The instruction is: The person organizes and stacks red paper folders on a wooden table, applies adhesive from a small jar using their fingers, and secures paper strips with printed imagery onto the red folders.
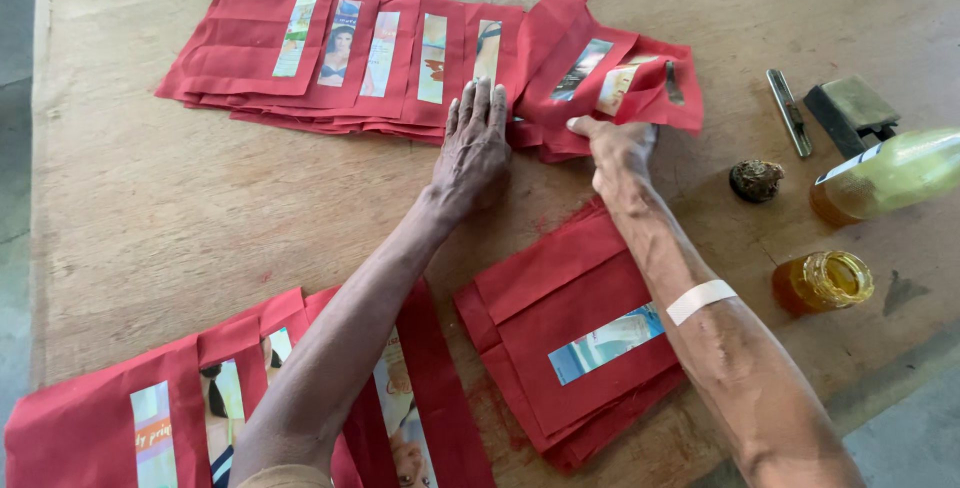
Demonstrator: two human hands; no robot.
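A fanned row of red paper sheets [300, 58] with printed picture strips lies across the far side of the wooden table [150, 218]. My left hand [472, 146] rests flat on the row's near edge, fingers spread. My right hand [620, 153] grips the lifted, curled edge of the rightmost red sheets [625, 78]. A white band wraps my right forearm [701, 300]. A stack of folded red sheets [570, 348] lies beneath that forearm.
Another fanned row of red sheets [120, 418] lies at the near left. At the right stand a small amber jar [822, 281], a tilted yellowish bottle [885, 176], a dark lump [756, 180], a flat metal tool [789, 112] and a dark block [852, 110].
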